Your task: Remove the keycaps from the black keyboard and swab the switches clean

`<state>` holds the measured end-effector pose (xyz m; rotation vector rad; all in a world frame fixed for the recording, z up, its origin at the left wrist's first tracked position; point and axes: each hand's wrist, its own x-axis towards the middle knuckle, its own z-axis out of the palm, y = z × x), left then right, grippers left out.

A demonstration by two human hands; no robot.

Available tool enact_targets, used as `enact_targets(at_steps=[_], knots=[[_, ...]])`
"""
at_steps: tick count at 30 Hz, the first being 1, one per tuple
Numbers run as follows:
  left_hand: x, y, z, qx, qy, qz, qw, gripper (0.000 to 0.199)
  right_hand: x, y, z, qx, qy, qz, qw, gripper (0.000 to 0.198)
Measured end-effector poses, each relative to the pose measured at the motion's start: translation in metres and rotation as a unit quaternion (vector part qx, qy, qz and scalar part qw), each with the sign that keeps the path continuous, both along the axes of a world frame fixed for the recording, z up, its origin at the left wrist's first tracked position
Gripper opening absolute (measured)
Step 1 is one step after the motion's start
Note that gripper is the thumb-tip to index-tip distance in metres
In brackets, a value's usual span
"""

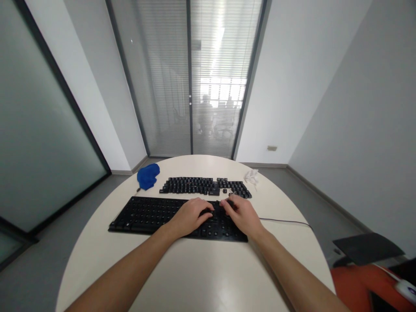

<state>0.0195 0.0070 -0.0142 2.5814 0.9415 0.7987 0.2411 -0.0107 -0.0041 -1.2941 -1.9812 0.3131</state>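
Note:
A black keyboard (146, 215) with its keycaps off lies across the round table in front of me. My left hand (191, 216) rests over its right-hand half, thumb and forefinger curled close together above the bare key posts. Whatever those fingertips hold, if anything, is too small and dark to make out. Over the keyboard's upper right edge, my right hand (243, 214) has thumb and fingers bent inward in a pinch, and what lies between them is hidden. Loose black keycaps (188, 185) are laid out in rows just beyond the keyboard, a few of them close to my right fingertips.
A blue cloth (148, 176) lies at the table's far left, and a crumpled white tissue (251, 177) at the far right. The dark cable (286, 221) runs over the right edge of the table (201, 277). A red-orange chair (357, 286) stands at lower right.

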Motion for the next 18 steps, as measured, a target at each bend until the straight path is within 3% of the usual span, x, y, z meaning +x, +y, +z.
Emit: enact_targets(at_steps=[7,18], knots=[[0.0005,0.0014,-0.0010,0.016,-0.009,0.019,1.000,0.015,-0.0031,-0.0059,0.0018,-0.012,0.031,0.039,0.999,0.027],[-0.0009,0.0024,0.0000,0.000,-0.065,0.042,0.997,0.015,-0.0054,-0.0069,0.0017,-0.027,-0.059,0.052,0.997,0.026]])
